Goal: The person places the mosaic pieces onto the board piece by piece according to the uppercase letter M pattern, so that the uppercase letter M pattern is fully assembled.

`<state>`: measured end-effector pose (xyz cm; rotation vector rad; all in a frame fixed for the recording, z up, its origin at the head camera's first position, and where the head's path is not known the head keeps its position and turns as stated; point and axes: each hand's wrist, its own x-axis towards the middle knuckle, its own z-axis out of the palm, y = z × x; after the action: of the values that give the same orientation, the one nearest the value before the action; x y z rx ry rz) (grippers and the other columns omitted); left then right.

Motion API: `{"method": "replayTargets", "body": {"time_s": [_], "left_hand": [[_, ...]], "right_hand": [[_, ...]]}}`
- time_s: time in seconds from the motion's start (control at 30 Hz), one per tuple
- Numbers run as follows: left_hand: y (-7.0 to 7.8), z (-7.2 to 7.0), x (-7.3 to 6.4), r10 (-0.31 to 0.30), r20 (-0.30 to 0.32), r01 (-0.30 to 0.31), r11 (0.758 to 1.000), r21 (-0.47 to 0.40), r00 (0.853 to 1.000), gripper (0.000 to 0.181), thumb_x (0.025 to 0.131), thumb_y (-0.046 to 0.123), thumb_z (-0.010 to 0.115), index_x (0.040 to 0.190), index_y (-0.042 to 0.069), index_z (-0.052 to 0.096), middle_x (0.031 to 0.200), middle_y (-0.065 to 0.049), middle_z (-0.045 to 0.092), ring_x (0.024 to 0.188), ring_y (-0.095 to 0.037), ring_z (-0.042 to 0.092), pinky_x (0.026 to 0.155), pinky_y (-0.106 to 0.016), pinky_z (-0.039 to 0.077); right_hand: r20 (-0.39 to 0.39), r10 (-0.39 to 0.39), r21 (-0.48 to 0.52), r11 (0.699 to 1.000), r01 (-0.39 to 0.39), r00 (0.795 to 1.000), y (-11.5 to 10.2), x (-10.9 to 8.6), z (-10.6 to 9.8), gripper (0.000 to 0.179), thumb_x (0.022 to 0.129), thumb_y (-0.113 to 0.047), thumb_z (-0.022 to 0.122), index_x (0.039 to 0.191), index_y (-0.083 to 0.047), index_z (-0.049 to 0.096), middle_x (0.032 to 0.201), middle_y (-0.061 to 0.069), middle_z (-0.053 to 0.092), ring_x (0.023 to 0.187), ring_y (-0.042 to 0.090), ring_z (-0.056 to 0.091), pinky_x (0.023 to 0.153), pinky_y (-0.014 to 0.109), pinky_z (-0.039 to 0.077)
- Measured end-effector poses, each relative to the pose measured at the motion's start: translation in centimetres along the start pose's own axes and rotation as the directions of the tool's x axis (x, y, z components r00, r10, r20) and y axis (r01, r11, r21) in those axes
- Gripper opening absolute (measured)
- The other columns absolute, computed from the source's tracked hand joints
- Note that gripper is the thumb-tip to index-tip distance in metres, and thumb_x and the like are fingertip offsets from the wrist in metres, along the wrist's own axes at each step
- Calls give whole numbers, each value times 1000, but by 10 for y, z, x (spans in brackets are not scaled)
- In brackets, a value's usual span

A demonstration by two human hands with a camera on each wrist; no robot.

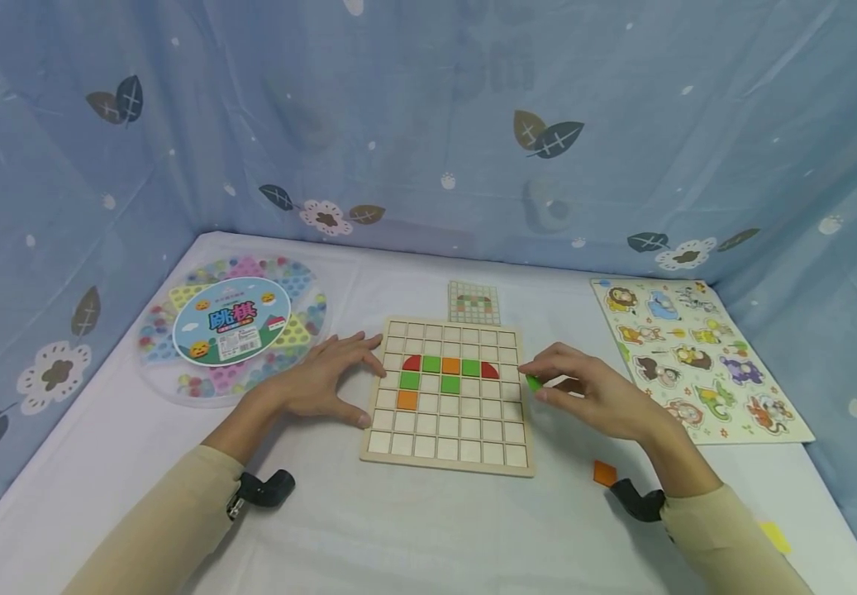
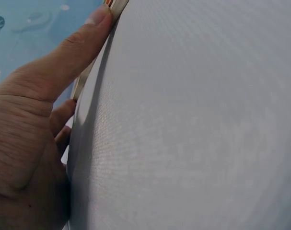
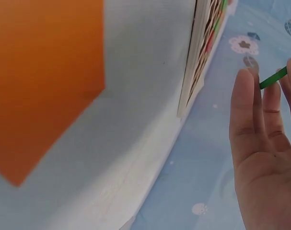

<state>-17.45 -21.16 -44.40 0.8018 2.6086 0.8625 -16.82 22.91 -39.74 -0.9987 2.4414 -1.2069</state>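
Observation:
A wooden grid board (image 1: 446, 468) lies on the white table, with red, green and orange tiles set in its upper rows. Two red quarter-round tiles flank a green, orange and green run; below are two green tiles and an orange tile (image 1: 407, 400). My left hand (image 1: 327, 376) spreads along the board's left side, its thumb (image 2: 95, 28) and fingertips at the edge. Just off the right edge, my right hand (image 1: 599, 397) pinches a green tile (image 3: 273, 78) between thumb and fingers.
Behind the board lies a small pattern card (image 1: 474, 287). A round Chinese checkers set (image 1: 230, 322) sits at the left, and an animal puzzle board (image 1: 647, 397) at the right. Near my right wrist are a loose orange tile (image 1: 604, 473) and a yellow piece (image 1: 775, 536).

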Motion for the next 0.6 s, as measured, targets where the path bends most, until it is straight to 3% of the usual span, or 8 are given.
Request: {"method": "replayTargets", "body": {"time_s": [0.33, 0.6], "left_hand": [[-1, 0, 0, -5, 2, 5, 1000, 2, 1000, 65, 71, 61, 87, 124, 34, 60, 171, -2, 22, 160, -33, 9, 126, -61, -2], [-1, 0, 0, -1, -3, 1, 1000, 2, 1000, 66, 70, 60, 88, 124, 35, 60, 171, -1, 23, 160, -33, 10, 126, -60, -2]], "right_hand": [[-17, -17, 35, 999, 17, 1000, -1, 13, 6, 31, 99, -9, 68, 130, -6, 67, 125, 3, 61, 113, 16, 62, 97, 26, 56], [1, -16, 55, 998, 16, 1000, -4, 29, 14, 31, 98, -9, 69, 129, -6, 66, 122, 5, 63, 111, 20, 67, 92, 31, 59]]}}
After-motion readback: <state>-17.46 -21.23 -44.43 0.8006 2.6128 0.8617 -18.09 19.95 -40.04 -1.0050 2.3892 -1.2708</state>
